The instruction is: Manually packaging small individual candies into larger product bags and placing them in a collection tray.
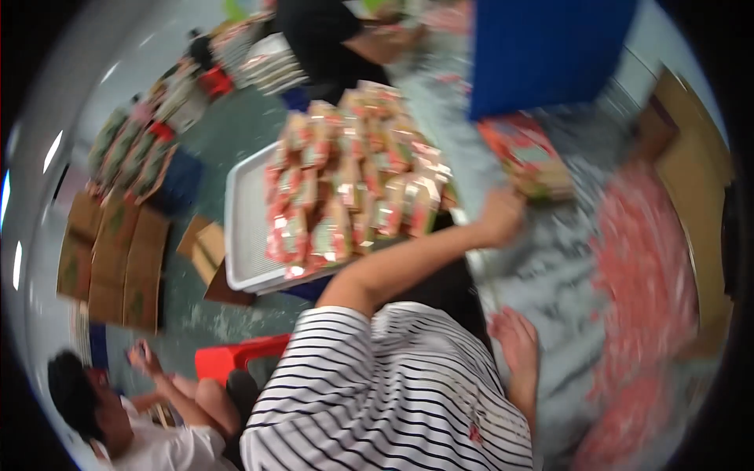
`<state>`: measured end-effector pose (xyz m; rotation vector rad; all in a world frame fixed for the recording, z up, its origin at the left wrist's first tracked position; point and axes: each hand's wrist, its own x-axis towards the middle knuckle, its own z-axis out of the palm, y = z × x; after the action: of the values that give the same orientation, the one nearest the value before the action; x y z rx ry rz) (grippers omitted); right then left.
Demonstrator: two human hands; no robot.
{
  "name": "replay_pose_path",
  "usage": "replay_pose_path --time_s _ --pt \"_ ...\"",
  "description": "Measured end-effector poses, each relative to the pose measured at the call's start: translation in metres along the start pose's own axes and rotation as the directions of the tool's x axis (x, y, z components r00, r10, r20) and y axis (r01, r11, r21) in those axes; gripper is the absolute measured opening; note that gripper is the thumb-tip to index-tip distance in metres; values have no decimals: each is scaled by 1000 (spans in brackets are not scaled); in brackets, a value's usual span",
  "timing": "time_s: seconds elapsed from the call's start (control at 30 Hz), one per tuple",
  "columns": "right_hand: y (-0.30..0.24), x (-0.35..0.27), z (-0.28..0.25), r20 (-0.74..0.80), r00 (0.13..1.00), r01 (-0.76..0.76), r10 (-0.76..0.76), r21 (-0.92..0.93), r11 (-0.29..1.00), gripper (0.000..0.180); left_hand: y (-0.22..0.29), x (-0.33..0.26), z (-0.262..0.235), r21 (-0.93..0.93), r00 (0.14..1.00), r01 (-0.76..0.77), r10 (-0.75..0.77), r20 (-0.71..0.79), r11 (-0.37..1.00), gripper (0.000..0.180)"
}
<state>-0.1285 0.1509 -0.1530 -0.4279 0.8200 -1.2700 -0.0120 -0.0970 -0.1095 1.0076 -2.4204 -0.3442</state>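
My left arm reaches across to the right. My left hand is at the near edge of a small stack of flat red-and-tan packets on the table. Its fingers are smeared by motion, so their grip is unclear. My right hand is at the table's near edge, fingers stretched out and holding nothing I can see. To the left, many similar shiny packets stand in close rows on a white tray. The left part of that tray shows its bare mesh-like bottom.
A large blue bin stands beyond the stack. Loose pink-red pieces lie along the table's right side, beside cardboard. Left are cardboard boxes, a red stool and a seated person. Another person works at the far side.
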Motion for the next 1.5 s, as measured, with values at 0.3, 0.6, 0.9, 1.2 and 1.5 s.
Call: replay_pose_path --time_s 0.3,0.6,0.9,1.2,1.5 --pt "-16 11 4 98 994 11 -46 327 945 38 32 60 9 267 927 18 83 -366 964 33" --pt "-28 1 12 119 988 -136 97 383 914 37 -18 103 4 158 993 -40 56 -99 987 33" --pt "-23 3 12 135 989 -108 65 347 931 37 -30 108 11 171 1000 -16 16 5 985 26" --pt "-11 -3 -2 -31 993 116 -113 359 926 39 55 71 -56 -221 981 134 -98 169 966 25" --pt "-66 -1 25 -481 719 193 -502 -556 808 27 128 -62 -2 -681 709 662 31 704 315 5"
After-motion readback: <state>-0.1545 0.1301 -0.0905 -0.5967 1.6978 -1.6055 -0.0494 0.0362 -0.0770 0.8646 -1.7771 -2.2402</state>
